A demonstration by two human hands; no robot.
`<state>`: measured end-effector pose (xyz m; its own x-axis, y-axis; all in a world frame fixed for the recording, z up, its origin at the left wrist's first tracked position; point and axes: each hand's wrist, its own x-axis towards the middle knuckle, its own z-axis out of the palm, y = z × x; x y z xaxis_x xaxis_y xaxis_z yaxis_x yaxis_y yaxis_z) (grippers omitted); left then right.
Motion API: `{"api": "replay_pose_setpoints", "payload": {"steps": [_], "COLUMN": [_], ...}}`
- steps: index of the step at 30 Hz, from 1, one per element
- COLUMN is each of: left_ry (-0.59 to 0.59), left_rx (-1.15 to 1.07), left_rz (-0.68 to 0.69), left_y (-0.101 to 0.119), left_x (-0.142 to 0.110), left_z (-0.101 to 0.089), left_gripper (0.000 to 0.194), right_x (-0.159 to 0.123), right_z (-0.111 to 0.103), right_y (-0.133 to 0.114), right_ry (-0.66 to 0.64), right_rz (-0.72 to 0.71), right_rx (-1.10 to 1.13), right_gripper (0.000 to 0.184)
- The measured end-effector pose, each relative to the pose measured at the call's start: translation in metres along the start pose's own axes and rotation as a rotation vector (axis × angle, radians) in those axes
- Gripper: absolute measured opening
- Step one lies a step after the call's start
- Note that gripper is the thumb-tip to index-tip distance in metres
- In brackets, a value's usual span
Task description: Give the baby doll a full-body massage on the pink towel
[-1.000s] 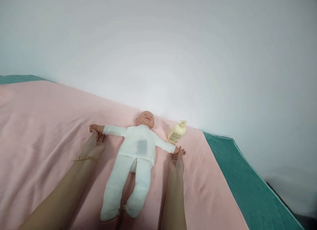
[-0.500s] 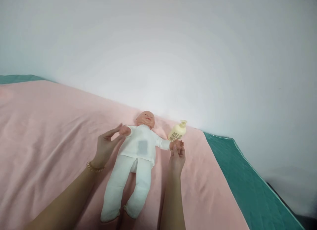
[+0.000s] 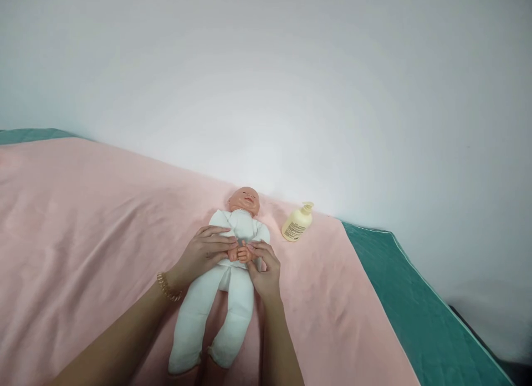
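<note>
A baby doll [image 3: 226,278] in a white cloth body lies on its back on a pink sheet [image 3: 137,231], its head toward the wall. The doll's two arms are folded in, so its hands [image 3: 239,253] meet over its belly. My left hand [image 3: 210,247], with a beaded bracelet on its wrist, wraps over the doll's arm at the left, near the small hand. At the other side, my right hand [image 3: 266,267] has thumb and fingers closed around the other doll arm by its wrist. The grey patch on the doll's chest is mostly hidden.
A pale yellow pump bottle [image 3: 296,223] stands on the sheet to the right of the doll, close to the white wall [image 3: 266,98]. Green padded cloth [image 3: 415,297] shows beyond the sheet's right edge, and more of it at far left.
Both my hands have moved inward, bringing the doll's arms from spread out at its sides to folded together over its belly. The bottle has stayed put.
</note>
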<state>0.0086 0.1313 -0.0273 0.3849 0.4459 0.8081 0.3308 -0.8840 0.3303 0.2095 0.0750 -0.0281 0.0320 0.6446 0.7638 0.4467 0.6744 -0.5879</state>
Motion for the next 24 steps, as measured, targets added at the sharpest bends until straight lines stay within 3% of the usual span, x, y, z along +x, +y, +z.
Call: {"api": "replay_pose_setpoints", "payload": {"steps": [10, 13, 15, 17, 20, 22, 24], "left_ry": [-0.051, -0.029, 0.003, 0.088, 0.370, 0.596, 0.760], "left_rx": [-0.022, -0.097, -0.197, -0.317, -0.501, -0.635, -0.749], "left_rz": [0.046, -0.001, -0.117, -0.329, -0.672, -0.790, -0.859], "left_y": [-0.006, -0.005, -0.002, 0.000, -0.003, -0.012, -0.027], "left_x": [-0.001, -0.001, -0.001, 0.000, 0.001, 0.000, -0.004], "left_z": [0.000, -0.003, -0.008, -0.014, -0.024, -0.027, -0.029], "left_gripper": [0.017, 0.015, 0.014, 0.019, 0.027, 0.029, 0.027], "right_x": [-0.001, 0.000, 0.001, 0.004, 0.007, 0.006, 0.002], "right_z": [-0.003, -0.001, -0.002, -0.007, -0.022, -0.035, -0.046], "right_y": [0.001, 0.001, 0.001, 0.003, 0.012, 0.023, 0.038], "right_ry": [-0.114, -0.064, 0.056, 0.249, 0.575, 0.740, 0.805], "right_rz": [-0.061, -0.010, 0.091, 0.235, 0.454, 0.551, 0.616], "right_rx": [-0.097, -0.032, 0.052, 0.163, 0.293, 0.343, 0.414], "right_gripper": [0.032, 0.028, 0.023, 0.027, 0.043, 0.050, 0.054]}}
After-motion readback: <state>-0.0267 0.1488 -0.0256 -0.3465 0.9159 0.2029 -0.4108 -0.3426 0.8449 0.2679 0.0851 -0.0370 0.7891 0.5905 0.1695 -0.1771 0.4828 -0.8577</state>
